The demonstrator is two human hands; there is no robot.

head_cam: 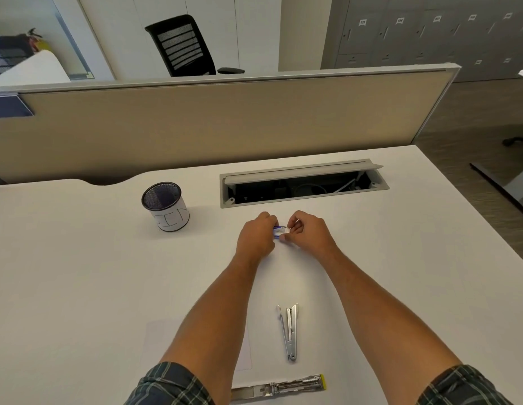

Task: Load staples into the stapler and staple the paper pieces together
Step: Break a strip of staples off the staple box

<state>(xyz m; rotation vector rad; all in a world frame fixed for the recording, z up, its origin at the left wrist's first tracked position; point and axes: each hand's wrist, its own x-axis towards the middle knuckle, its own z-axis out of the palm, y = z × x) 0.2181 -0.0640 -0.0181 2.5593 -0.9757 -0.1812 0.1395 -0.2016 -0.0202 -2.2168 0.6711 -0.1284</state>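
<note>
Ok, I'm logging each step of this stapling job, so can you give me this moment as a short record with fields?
hands: left hand and right hand both hold a small staple box above the desk
stapler: silver stapler lies opened on the desk, untouched
second stapler: yellow-tipped stapler at the near edge
paper: white sheet, partly under the left forearm
cup: mesh cup, far left
stage: staples not yet loaded
</note>
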